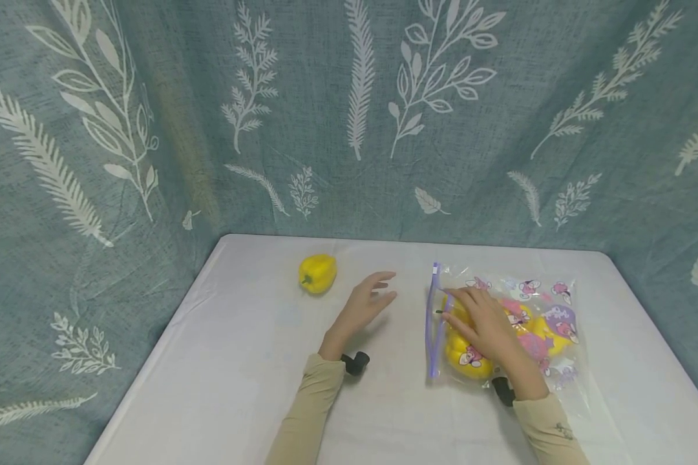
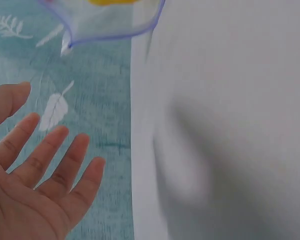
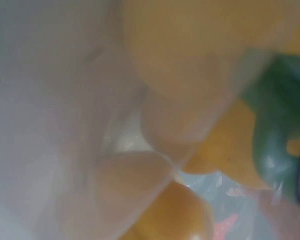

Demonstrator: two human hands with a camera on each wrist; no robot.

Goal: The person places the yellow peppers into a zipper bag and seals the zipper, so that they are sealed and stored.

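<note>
In the head view, my left hand (image 1: 365, 309) hovers over the table with its fingers spread and holds nothing. The left wrist view shows the same hand (image 2: 40, 185), its palm bare. Up and to its left lies a yellow bell pepper (image 1: 317, 273) with a green stem. On the right, a clear printed zip bag (image 1: 558, 294) with a purple closure (image 1: 429, 323) contains several yellow bell peppers (image 1: 468, 365). My right hand (image 1: 491, 326) rests over the peppers near the bag's mouth. Blurred plastic and peppers (image 3: 170, 210) fill the right wrist view; no fingers show clearly there.
A white-covered table (image 1: 238, 400) carries everything. Behind it and on the left hangs a blue-green curtain (image 1: 320, 116) with white leaf prints. A dark wrist camera (image 1: 357, 363) sits at the left wrist, another (image 1: 503, 391) at the right.
</note>
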